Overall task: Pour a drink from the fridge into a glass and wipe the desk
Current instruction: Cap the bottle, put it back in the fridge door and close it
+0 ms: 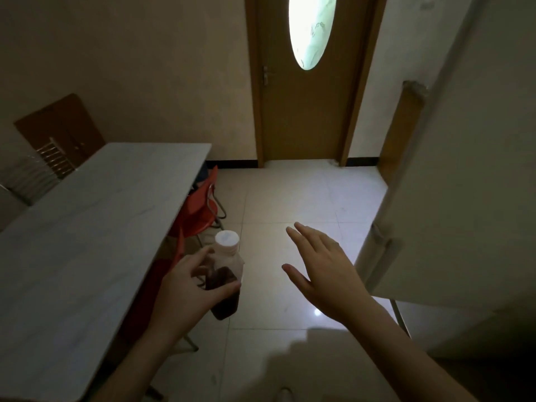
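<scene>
The left hand (185, 288) has its grip wrapped around a plastic bottle (224, 281) at lower centre of the frame, fingers on the far side and thumb across the near face, pinching the body just under the shoulder. The bottle hangs over the tiled floor (290, 198), just beside the edge of the pale tabletop (95, 227) that fills the left of the frame, and leans a little to the right. A white cap (226, 237) is on it, and dark liquid fills roughly the lower half, though the dim light makes the level hard to judge. The right hand (322, 271) is spread flat and holds nothing, right of centre, near the white fridge door (464, 169) along the right edge.

Part full, the bottle is probably light to moderate, with weight low down. Its thin walls may flex under a squeeze, and if cold it could be slick, so a hold around the middle of the body looks safest, with the other hand taking the cap. No glass is in sight.
</scene>
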